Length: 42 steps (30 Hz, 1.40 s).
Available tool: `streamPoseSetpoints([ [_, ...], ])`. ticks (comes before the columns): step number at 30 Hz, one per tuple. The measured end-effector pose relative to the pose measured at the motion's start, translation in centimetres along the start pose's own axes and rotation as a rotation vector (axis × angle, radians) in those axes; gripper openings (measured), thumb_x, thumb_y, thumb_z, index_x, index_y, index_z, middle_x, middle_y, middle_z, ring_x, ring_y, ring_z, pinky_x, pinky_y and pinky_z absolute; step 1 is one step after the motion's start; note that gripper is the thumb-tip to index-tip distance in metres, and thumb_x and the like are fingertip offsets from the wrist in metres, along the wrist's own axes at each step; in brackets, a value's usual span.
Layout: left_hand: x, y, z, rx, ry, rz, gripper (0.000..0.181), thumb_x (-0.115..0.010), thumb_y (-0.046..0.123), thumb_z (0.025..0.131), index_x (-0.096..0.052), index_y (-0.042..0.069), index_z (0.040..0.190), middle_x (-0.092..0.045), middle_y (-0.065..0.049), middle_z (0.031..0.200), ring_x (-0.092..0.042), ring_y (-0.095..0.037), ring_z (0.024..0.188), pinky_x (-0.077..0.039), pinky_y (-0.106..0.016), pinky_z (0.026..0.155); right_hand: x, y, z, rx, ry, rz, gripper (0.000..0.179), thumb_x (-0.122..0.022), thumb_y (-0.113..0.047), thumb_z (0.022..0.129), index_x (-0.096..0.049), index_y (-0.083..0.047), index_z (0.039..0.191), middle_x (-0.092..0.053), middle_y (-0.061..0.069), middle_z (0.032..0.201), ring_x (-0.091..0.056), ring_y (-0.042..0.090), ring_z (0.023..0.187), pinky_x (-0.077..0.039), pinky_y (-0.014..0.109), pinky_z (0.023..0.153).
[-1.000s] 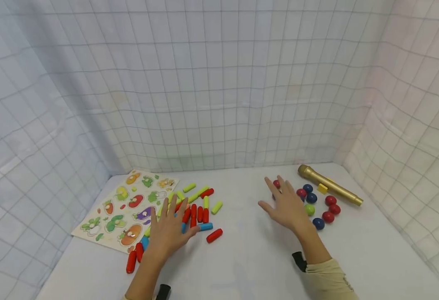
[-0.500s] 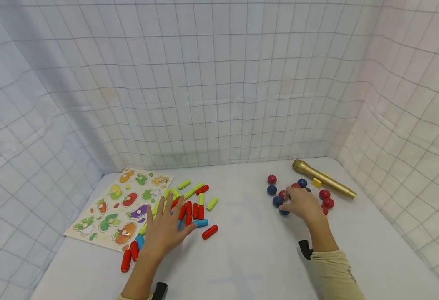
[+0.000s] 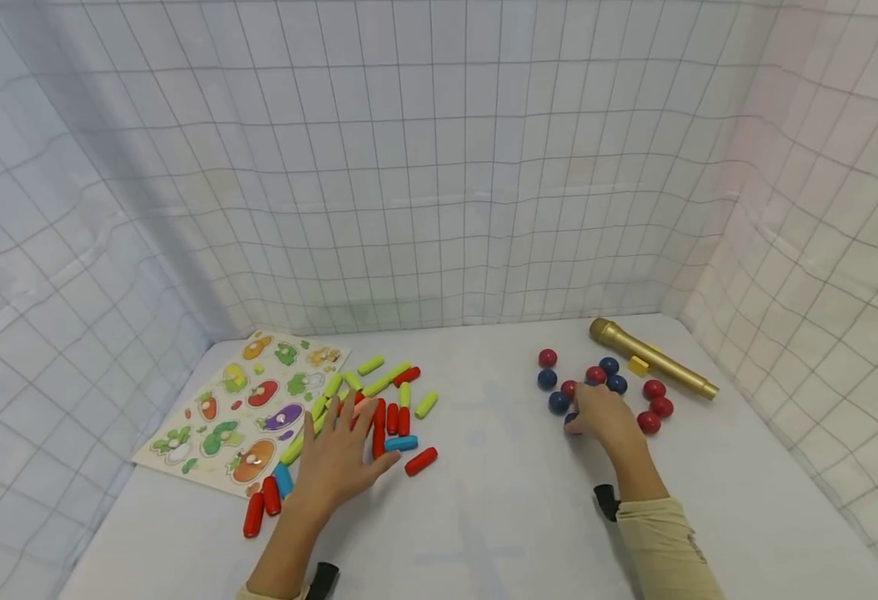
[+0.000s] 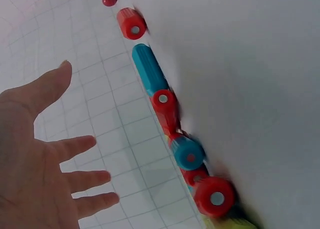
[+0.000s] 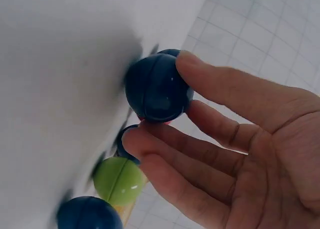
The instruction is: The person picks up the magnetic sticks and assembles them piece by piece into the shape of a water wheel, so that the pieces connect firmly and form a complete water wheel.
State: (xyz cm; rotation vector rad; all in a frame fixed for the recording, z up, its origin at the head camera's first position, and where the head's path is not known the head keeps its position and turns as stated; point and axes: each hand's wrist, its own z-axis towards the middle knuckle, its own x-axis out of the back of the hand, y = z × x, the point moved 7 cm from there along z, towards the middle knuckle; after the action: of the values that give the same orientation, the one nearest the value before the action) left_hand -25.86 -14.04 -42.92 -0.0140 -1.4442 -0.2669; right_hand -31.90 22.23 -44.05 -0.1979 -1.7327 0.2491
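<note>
A second ago the right hand (image 3: 607, 417) is spread above the balls, fingers stretched out; now it is lower, and its thumb and fingers are curled round a dark blue ball (image 5: 157, 89), pinching it close to the tabletop (image 3: 484, 517). Half a second ago it is already bent over this same spot. The red ball (image 3: 547, 358), partly behind the fingers at first, now shows fully, well apart from the hand. The green ball (image 5: 120, 181), visible from the head view a second ago, now shows only in the right wrist view, near the fingertips.

The left hand (image 3: 333, 467) hardly changes: it stays spread above the coloured sticks, with a blue stick (image 3: 401, 443) just beside its thumb. The picture board (image 3: 247, 433) and gold microphone (image 3: 664, 362) keep their places.
</note>
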Motion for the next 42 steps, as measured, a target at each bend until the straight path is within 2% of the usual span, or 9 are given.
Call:
streamPoseSetpoints([
  [4, 0.1, 1.5, -0.8, -0.033, -0.069, -0.021, 0.067, -0.071, 0.050, 0.083, -0.055, 0.012, 0.135, -0.054, -0.015, 0.136, -0.048, -0.038, 0.127, -0.035, -0.067, 0.105, -0.4, -2.2, -0.6, 0.041, -0.026, 0.002, 0.027, -0.080, -0.012, 0.076, -0.066, -0.002, 0.097, -0.066, 0.009, 0.084, -0.058, 0.021, 0.072, -0.054, 0.035, 0.065],
  [8, -0.8, 3.8, -0.6, -0.095, -0.151, -0.085, 0.047, -0.074, 0.039, 0.083, -0.066, 0.010, 0.119, -0.068, -0.009, 0.110, -0.063, -0.029, 0.100, -0.053, -0.052, 0.088, -2.3, -6.2, -1.3, 0.180, -0.052, 0.001, 0.025, -0.077, -0.006, 0.074, -0.068, -0.004, 0.098, -0.067, 0.009, 0.089, -0.059, 0.020, 0.076, -0.054, 0.036, 0.069],
  [12, -2.2, 4.8, 0.8, -0.123, -0.208, -0.146, 0.037, -0.075, 0.033, 0.084, -0.069, 0.009, 0.112, -0.069, -0.006, 0.104, -0.063, -0.022, 0.092, -0.057, -0.039, 0.083, -3.8, -9.6, -2.1, 0.320, -0.032, -0.021, 0.022, -0.077, -0.002, 0.074, -0.068, -0.007, 0.093, -0.063, 0.006, 0.088, -0.056, 0.018, 0.078, -0.052, 0.037, 0.072],
  [15, -3.1, 5.1, 1.8, -0.125, -0.251, -0.172, 0.033, -0.077, 0.028, 0.082, -0.070, 0.007, 0.108, -0.067, -0.005, 0.099, -0.060, -0.018, 0.088, -0.056, -0.035, 0.082, -4.3, -10.8, -2.7, 0.360, -0.012, -0.041, 0.022, -0.079, -0.001, 0.074, -0.067, -0.010, 0.090, -0.059, 0.003, 0.086, -0.053, 0.017, 0.076, -0.051, 0.036, 0.072],
  [19, -4.0, 5.0, 2.4, -0.118, -0.291, -0.162, 0.026, -0.080, 0.025, 0.079, -0.071, 0.007, 0.096, -0.065, -0.001, 0.081, -0.055, -0.014, 0.073, -0.053, -0.029, 0.071, -4.6, -11.9, -3.0, 0.401, -0.013, -0.021, 0.023, -0.081, -0.005, 0.073, -0.068, -0.011, 0.091, -0.061, 0.001, 0.085, -0.054, 0.015, 0.076, -0.052, 0.035, 0.073],
  [22, -4.4, 5.3, 2.4, -0.126, -0.296, -0.096, 0.022, -0.081, 0.025, 0.079, -0.069, 0.009, 0.088, -0.058, 0.002, 0.070, -0.051, -0.013, 0.066, -0.048, -0.025, 0.064, -4.7, -12.4, -3.1, 0.414, -0.029, 0.003, 0.024, -0.083, -0.010, 0.073, -0.069, -0.012, 0.093, -0.065, 0.001, 0.086, -0.056, 0.014, 0.079, -0.053, 0.035, 0.075],
  [26, -4.2, 6.1, 1.9, -0.153, -0.277, -0.043, 0.019, -0.080, 0.023, 0.080, -0.069, 0.009, 0.088, -0.059, 0.002, 0.070, -0.050, -0.012, 0.067, -0.049, -0.024, 0.065, -4.9, -12.9, -3.2, 0.417, -0.056, 0.022, 0.025, -0.084, -0.013, 0.074, -0.068, -0.011, 0.094, -0.067, 0.001, 0.087, -0.057, 0.014, 0.080, -0.054, 0.034, 0.076],
  [33, -3.1, 7.8, 1.3, -0.259, -0.183, -0.007, 0.016, -0.079, 0.019, 0.081, -0.076, 0.010, 0.095, -0.065, 0.000, 0.075, -0.051, -0.011, 0.067, -0.051, -0.023, 0.068, -5.1, -13.6, -3.8, 0.461, -0.049, 0.017, 0.023, -0.083, -0.010, 0.073, -0.067, -0.010, 0.090, -0.063, -0.002, 0.080, -0.053, 0.011, 0.074, -0.051, 0.029, 0.071],
  [42, -3.1, 9.3, 1.2, -0.290, -0.179, 0.034, 0.012, -0.078, 0.018, 0.082, -0.076, 0.012, 0.091, -0.063, 0.002, 0.070, -0.050, -0.009, 0.063, -0.049, -0.021, 0.064, -5.2, -14.1, -4.2, 0.503, -0.064, 0.009, 0.024, -0.083, -0.014, 0.074, -0.068, -0.010, 0.092, -0.063, -0.003, 0.082, -0.052, 0.010, 0.076, -0.049, 0.026, 0.070],
])
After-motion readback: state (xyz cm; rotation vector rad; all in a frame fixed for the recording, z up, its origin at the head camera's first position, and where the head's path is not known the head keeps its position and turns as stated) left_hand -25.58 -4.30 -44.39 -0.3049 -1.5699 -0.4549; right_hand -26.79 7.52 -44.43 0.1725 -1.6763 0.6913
